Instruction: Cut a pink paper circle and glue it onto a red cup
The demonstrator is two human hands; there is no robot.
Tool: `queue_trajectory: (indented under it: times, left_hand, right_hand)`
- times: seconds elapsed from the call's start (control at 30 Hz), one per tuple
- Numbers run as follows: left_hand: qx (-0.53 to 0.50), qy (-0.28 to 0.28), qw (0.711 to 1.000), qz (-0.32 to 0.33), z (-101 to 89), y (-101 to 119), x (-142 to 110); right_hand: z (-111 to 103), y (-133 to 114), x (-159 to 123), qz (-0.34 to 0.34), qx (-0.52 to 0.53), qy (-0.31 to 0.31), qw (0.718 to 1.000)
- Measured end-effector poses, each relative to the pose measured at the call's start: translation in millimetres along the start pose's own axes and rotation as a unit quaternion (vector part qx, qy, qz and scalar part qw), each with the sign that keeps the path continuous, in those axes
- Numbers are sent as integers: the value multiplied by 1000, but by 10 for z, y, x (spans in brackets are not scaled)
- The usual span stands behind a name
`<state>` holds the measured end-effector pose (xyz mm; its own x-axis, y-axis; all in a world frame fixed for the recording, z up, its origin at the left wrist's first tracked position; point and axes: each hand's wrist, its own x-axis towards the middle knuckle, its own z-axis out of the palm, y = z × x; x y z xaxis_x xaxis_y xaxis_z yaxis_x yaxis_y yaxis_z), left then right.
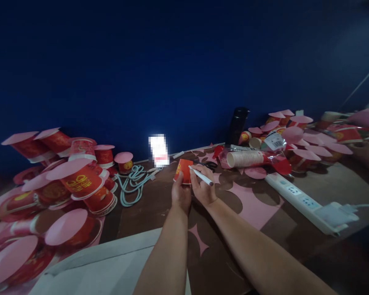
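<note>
A red paper cup [184, 168] with yellow print is held in my left hand [181, 192], whose fingers wrap its lower side. My right hand [204, 189] grips a white marker pen [203, 177] with a dark end, its tip at the cup's side. Whether the tip touches the cup I cannot tell. Beneath and right of my hands lie pink paper offcuts [250, 205] with round cut-outs. Dark-handled scissors [210, 164] rest just behind my right hand, partly hidden.
Red cups with pink paper discs [80, 180] crowd the left; more discs [316, 143] cover similar cups at right. A stack of cups [246, 159], a power strip [304, 200], a coiled cable [132, 186], a black bottle [238, 125] and a lit phone [159, 149] surround my hands.
</note>
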<state>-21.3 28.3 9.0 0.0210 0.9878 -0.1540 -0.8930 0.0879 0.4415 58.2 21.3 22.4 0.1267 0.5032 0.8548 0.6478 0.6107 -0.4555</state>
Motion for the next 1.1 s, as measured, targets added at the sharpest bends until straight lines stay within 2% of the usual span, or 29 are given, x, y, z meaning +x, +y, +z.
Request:
queue_trajectory:
  times: [0.47, 0.83, 1.1]
  left_hand:
    - [-10, 31, 999, 14, 8, -2, -22]
    - [-2, 15, 1000, 1, 21, 16, -46]
    - [-11, 37, 999, 2, 17, 16, -33]
  right_hand:
    - [16, 51, -17, 0, -19, 2, 1000]
    - [5, -5, -5, -18, -5, 1, 1000]
    - [16, 12, -11, -12, -19, -5, 1000]
